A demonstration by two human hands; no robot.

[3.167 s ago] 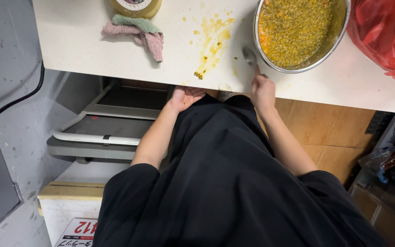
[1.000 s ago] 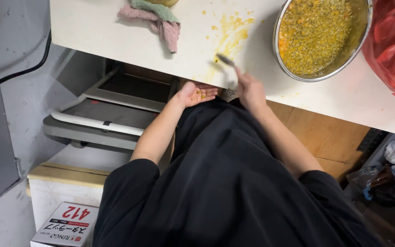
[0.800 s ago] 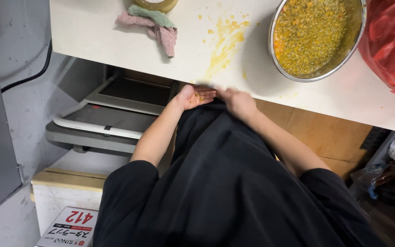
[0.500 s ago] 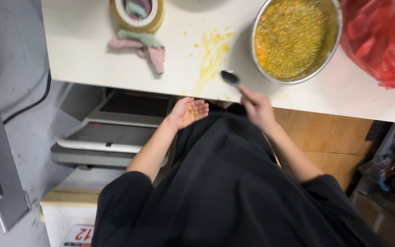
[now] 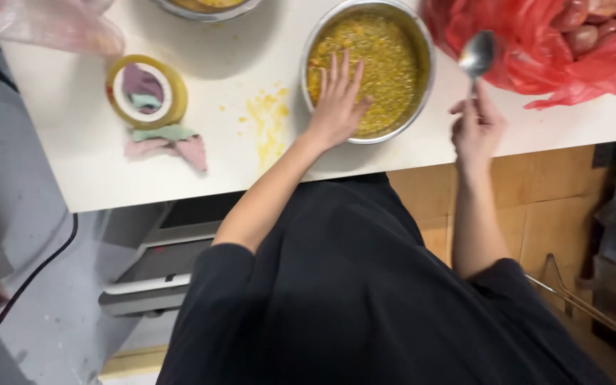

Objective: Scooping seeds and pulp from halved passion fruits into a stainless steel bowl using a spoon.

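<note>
bowl of yellow pulp sits on white counter. l hand, cupped under counter edge half a sec ago, now lies open, fingers spread, over bowl. r hand grips spoon, now lifted just right of bowl, near red bag. yellow spill left of bowl.
</note>
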